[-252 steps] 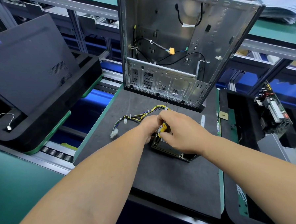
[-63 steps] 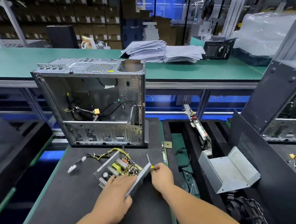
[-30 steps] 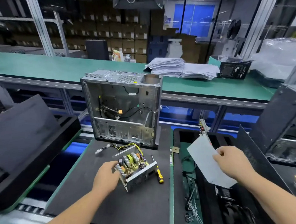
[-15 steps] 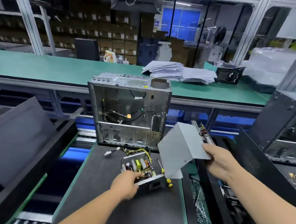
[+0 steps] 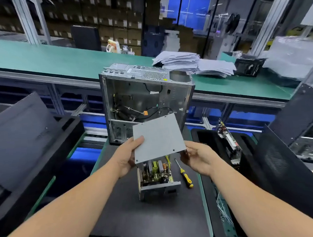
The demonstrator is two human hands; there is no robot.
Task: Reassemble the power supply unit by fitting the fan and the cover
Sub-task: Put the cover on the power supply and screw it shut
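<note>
The cover (image 5: 157, 138), a grey metal sheet, is held in the air between both hands, tilted with its far edge raised. Its left edge is gripped by the left hand (image 5: 126, 160), whose thumb lies on the top face while the fingers (image 5: 131, 163) are curled beneath. Its near right corner is pinched by the right hand (image 5: 196, 157), the fingers being curled around a folded side that is seen only edge-on.

Directly below the hands, the open power supply (image 5: 155, 178) is stood on the black mat (image 5: 148, 218) of the desk, its circuit board and coils exposed and partly hidden by the cover's near edge. Whether a fan is fitted cannot be told. Just right of it, under the right hand, a yellow-handled screwdriver (image 5: 185, 174) is laid on the mat.

Beyond the hands an empty computer case (image 5: 145, 99) is stood upright with its side open and loose cables inside. Behind it, on a green bench (image 5: 58, 58), stacks of papers (image 5: 191, 64) are piled. To the left of the left arm a dark panel (image 5: 20, 129) is leaned in a black tray.
</note>
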